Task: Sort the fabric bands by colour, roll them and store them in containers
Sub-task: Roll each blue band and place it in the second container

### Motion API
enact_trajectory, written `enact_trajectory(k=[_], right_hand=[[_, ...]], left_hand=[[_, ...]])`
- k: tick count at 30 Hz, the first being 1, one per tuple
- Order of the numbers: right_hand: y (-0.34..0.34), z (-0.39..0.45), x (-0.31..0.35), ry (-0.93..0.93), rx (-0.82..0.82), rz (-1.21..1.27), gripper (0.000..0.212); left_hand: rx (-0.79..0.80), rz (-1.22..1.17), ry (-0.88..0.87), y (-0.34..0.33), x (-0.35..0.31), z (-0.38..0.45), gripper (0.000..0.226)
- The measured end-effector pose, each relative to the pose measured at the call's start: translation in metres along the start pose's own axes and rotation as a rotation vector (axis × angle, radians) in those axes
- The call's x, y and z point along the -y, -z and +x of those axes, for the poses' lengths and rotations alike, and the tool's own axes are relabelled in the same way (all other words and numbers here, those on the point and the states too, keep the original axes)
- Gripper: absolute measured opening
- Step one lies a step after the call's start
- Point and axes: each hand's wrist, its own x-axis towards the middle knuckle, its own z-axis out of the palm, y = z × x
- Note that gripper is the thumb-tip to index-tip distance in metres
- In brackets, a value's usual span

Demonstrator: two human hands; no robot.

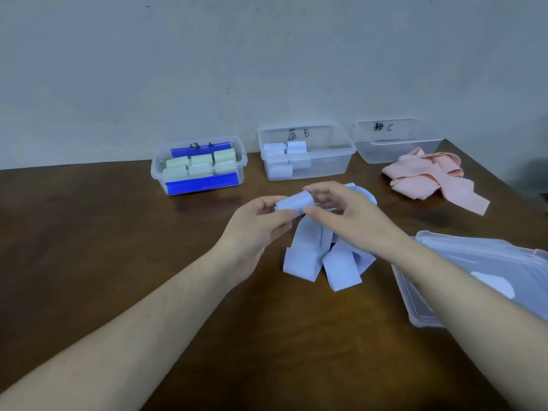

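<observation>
Both hands hold one pale blue band roll (295, 201) above the table centre. My left hand (256, 223) grips its left end and my right hand (341, 209) pinches its right end. Under them a loose heap of pale blue bands (323, 259) lies on the table. The middle clear container marked B (332, 161) holds several blue rolls in its left part. At the back left, the clear container (199, 185) with blue clips holds several green rolls. The right container marked C (382, 149) looks empty, with a heap of pink bands (430, 179) in front of it.
Clear plastic lids (480, 262) are stacked at the right, partly under my right forearm. The brown table (89, 232) ends at the wall behind the containers, and its right edge runs diagonally past container C.
</observation>
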Motion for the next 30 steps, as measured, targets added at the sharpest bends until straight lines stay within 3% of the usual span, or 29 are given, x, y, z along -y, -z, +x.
enact_trajectory(k=[6,16,21,25,30], right_hand=[[0.056,0.057,-0.019,0.007,0.101,0.055,0.019],[0.102,0.155,-0.033,-0.042,0.274,0.06,0.015],[0.115,0.19,-0.043,-0.05,0.253,0.012,0.016],[0.124,0.21,-0.049,-0.095,0.273,-0.096,0.016],[0.121,0.226,-0.053,-0.162,0.31,-0.186,0.011]], left_hand=[[0.015,0.169,-0.127,-0.019,-0.022,0.044,0.028],[-0.057,0.336,-0.188,-0.032,-0.057,0.121,0.025],[-0.062,0.434,-0.167,-0.027,-0.071,0.161,0.017],[-0.174,0.8,-0.278,-0.015,-0.086,0.192,0.012],[0.005,1.283,-0.302,-0.012,-0.096,0.228,0.014]])
